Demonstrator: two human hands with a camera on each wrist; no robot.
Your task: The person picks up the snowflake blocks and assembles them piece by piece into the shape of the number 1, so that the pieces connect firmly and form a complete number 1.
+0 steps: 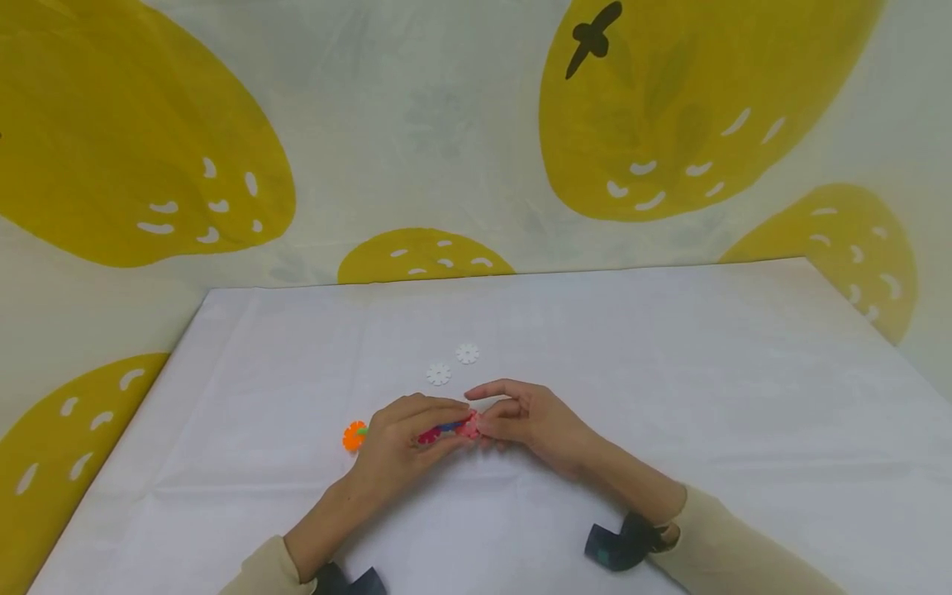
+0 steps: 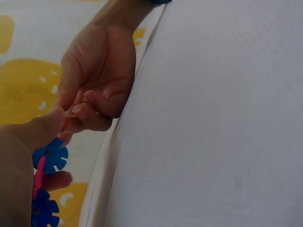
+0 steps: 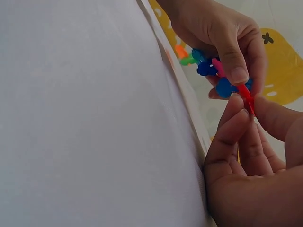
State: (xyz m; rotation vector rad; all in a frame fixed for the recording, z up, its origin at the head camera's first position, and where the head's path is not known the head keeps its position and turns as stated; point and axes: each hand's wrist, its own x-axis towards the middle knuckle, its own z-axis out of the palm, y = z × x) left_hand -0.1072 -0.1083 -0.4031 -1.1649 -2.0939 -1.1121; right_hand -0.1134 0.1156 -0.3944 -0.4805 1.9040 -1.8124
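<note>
A chain of joined plastic snowflake discs [image 3: 226,88] runs through my left hand [image 1: 405,434], whose thumb and fingers grip it near its right end. An orange disc [image 1: 354,436] sticks out past the left side of that hand. In the left wrist view a blue notched disc [image 2: 56,155] and a pink piece [image 2: 39,177] show beside the left fingers. My right hand [image 1: 535,423] pinches a red disc [image 3: 246,94] at the chain's right end between thumb and fingers. It looks pinkish in the head view. The fingers hide part of the chain.
Two loose white snowflake discs [image 1: 439,374] lie on the white tablecloth [image 1: 669,355] just beyond the hands. Behind the table's far edge hangs a pale cloth [image 1: 416,124] with yellow fruit shapes. Dark wrist-worn devices [image 1: 621,544] sit under both forearms.
</note>
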